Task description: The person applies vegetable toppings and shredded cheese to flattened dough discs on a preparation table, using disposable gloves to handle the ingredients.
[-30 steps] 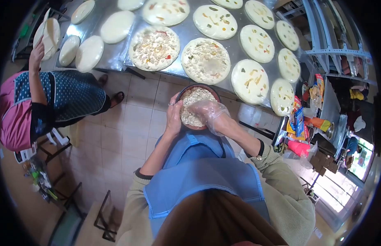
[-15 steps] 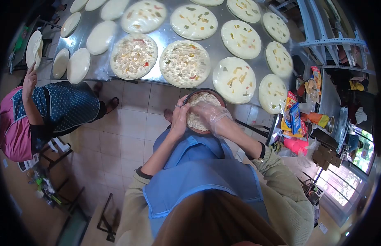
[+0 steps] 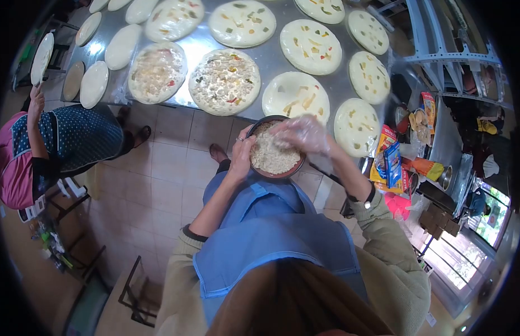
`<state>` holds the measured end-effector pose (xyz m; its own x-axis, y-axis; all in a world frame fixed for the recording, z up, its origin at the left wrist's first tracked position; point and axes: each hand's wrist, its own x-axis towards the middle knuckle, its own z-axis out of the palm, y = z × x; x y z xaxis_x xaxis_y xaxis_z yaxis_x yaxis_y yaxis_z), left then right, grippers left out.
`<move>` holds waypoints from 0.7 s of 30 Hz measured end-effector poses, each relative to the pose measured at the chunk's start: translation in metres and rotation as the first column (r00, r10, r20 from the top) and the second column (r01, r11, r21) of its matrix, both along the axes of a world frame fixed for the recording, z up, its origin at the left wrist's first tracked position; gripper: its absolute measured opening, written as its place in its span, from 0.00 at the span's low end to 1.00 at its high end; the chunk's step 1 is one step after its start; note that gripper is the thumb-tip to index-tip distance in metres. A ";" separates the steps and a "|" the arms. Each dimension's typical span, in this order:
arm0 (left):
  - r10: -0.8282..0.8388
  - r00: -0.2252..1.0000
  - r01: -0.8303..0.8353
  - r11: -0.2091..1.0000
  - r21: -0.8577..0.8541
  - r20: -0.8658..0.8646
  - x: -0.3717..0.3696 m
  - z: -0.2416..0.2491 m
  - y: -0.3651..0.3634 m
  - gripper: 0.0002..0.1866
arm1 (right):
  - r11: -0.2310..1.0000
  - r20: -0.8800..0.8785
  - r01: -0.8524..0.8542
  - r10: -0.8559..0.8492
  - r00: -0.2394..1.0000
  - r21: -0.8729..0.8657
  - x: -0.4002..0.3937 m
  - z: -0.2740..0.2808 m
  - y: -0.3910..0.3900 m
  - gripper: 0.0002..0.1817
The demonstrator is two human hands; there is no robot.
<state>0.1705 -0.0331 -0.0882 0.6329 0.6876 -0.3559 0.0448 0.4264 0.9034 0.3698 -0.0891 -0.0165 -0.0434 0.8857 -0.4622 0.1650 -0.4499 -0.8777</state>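
My left hand (image 3: 241, 152) grips the left rim of a dark round bowl (image 3: 301, 163), thumb over the edge. Pale, crumbly, grated-looking food (image 3: 268, 154) fills the bowl, which is tilted against the table's front edge. My right hand (image 3: 303, 134), in a clear plastic glove, is over the bowl's upper right side, blurred, with fingers bunched together; I cannot tell what is in them. Just beyond is a pale pizza (image 3: 296, 96) with pepper strips. To its left lies a pizza (image 3: 225, 83) scattered with crumbly topping and pepper bits, and another like it (image 3: 157, 73).
Several more pale rounds cover the metal table (image 3: 179, 99), some with pepper pieces. Colourful food packets (image 3: 391, 162) lie at the right. At the left, a person in a dotted apron (image 3: 86, 134) holds a pale round (image 3: 42, 59) upright. A chair (image 3: 134, 297) stands below left.
My right hand has lifted from inside the bowl to its upper right rim. The view has shifted, so the pizzas appear further left.
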 end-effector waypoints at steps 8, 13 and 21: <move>0.167 0.985 -0.170 0.982 -0.083 -0.037 -0.012 -0.012 -0.021 0.21 | 0.990 0.460 -0.141 0.116 0.880 0.022 0.087 -0.003 0.019 0.12; 0.254 0.963 -0.262 0.961 -0.086 -0.093 -0.034 -0.023 -0.035 0.21 | 0.922 0.621 -0.259 0.026 0.783 0.289 0.084 -0.034 0.031 0.15; 0.323 0.938 -0.338 0.933 -0.126 -0.125 -0.060 -0.051 -0.057 0.22 | 0.978 0.735 -0.111 -0.054 0.676 0.175 0.125 -0.073 0.027 0.12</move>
<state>0.1103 -0.0901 -0.1396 0.3343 0.7885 -0.5162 -0.0337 0.5573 0.8296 0.4950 -0.0625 -0.0893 0.2086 0.9613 -0.1800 0.8008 -0.2735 -0.5329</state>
